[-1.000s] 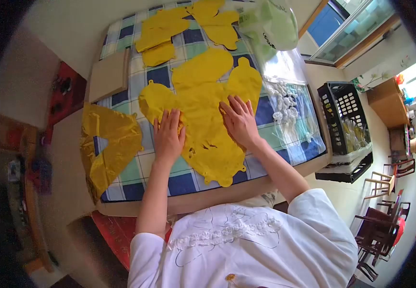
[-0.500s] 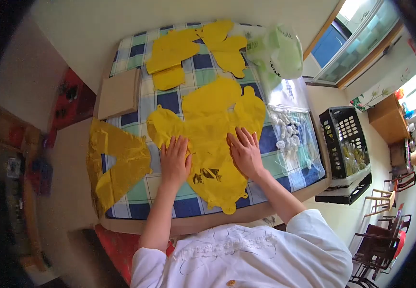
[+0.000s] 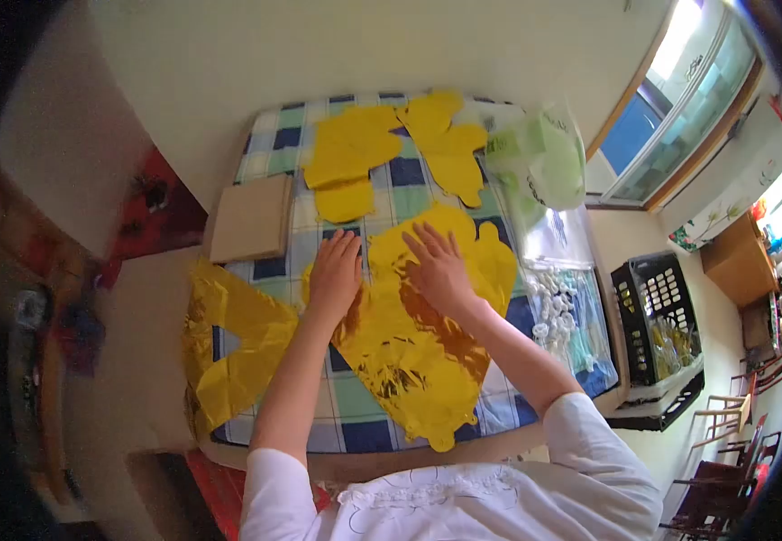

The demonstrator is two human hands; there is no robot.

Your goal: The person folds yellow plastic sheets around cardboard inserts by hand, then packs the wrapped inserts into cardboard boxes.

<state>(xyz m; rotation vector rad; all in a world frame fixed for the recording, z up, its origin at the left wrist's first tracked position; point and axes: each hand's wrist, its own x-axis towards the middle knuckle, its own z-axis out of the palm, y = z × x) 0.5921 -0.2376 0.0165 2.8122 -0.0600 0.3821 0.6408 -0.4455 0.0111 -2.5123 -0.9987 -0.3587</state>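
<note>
A flat, uninflated yellow foil balloon (image 3: 427, 383) with rounded lobes and small tabs lies on the checked cloth in front of me. My left hand (image 3: 335, 275) rests on its left side, palm down and fingers stretched out. On the upper middle of the foil, my right hand (image 3: 442, 273) lies with its fingers spread. Neither hand grips anything. Creases and bright reflections cross the foil below my hands. To the left is a glossy gold foil piece (image 3: 256, 329). More flat yellow foil shapes, one at the back left (image 3: 350, 149) and another (image 3: 445, 149) beside it, lie beyond my hands.
The checked cloth (image 3: 355, 406) covers the table. A brown cardboard piece (image 3: 251, 216) lies at the left edge. On the right are a green-and-white plastic bag (image 3: 544, 162) and bagged white items (image 3: 553, 307). A black crate (image 3: 648, 311) stands beyond the right edge.
My hands have slid away from me toward the balloon's far end, the right hand also inward. The foil shows more creases and reflections. The camera view has shifted upward.
</note>
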